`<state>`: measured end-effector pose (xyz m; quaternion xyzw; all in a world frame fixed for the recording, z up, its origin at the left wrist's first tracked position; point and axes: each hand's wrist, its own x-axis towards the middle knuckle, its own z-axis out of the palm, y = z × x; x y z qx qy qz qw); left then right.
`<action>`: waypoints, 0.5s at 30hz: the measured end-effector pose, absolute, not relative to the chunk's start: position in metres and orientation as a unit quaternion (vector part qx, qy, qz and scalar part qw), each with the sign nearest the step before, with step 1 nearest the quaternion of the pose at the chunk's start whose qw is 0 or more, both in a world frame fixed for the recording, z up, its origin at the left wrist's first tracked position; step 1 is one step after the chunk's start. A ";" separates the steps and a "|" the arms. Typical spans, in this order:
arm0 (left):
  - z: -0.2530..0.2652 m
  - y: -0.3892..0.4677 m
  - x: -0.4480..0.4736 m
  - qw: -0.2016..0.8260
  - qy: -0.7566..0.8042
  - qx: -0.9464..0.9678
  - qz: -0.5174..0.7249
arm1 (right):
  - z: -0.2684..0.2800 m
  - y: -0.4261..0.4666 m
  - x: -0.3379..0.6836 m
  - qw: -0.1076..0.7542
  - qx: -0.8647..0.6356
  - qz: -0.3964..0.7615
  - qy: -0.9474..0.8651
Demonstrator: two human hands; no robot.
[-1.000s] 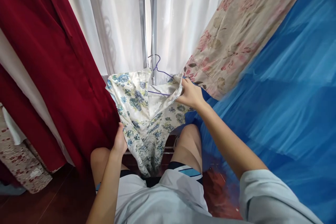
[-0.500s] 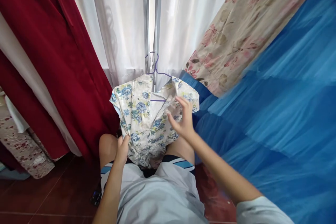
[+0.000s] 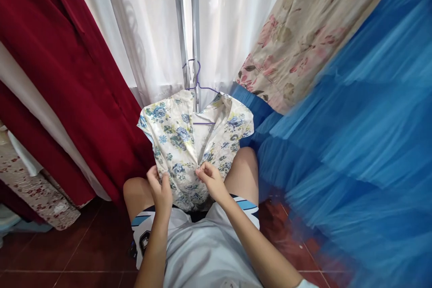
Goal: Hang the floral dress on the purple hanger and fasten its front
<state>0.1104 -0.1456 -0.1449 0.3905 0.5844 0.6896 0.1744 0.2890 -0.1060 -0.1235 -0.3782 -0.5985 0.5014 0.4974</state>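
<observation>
A white blouse point(image 3: 182, 144) printed with blue flowers and green leaves hangs in front of my knees on a thin purple wire hanger point(image 3: 198, 82). Its front is parted in a V, and the hanger's lower bar shows inside the gap. At the bottom of that V, my right hand point(image 3: 212, 181) is closed in a pinch on the blouse; a tiny fastener may be between the fingertips, too small to make out. By the blouse's lower left side, my left hand point(image 3: 161, 189) has its thumb and fingers apart, the thumb against the cloth.
Behind the hanger stand grey metal poles point(image 3: 194, 18) and white curtains point(image 3: 151, 27). Dark red cloth point(image 3: 77, 67) hangs on the left. To the right are a beige flowered cloth point(image 3: 297, 40) and layered blue tulle point(image 3: 354, 135). The floor point(image 3: 84, 243) has dark red tiles.
My right hand has come down from the right side of the neckline to the bottom of the V and closed there. My left hand's fingers have spread from the blouse's side edge.
</observation>
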 end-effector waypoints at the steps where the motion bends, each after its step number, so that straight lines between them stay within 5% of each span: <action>1: -0.142 -0.148 0.115 0.109 0.583 0.414 0.690 | -0.124 -0.110 0.292 0.490 -0.376 0.526 -0.585; 3: -0.138 -0.152 0.126 0.065 0.564 0.505 0.650 | -0.125 -0.117 0.296 0.475 -0.371 0.566 -0.563; 6: -0.138 -0.147 0.148 0.143 0.513 0.650 0.542 | -0.122 -0.122 0.298 0.469 -0.362 0.591 -0.547; 15: -0.132 -0.117 0.175 0.148 0.521 0.730 0.416 | -0.091 -0.097 0.320 0.485 -0.387 0.593 -0.513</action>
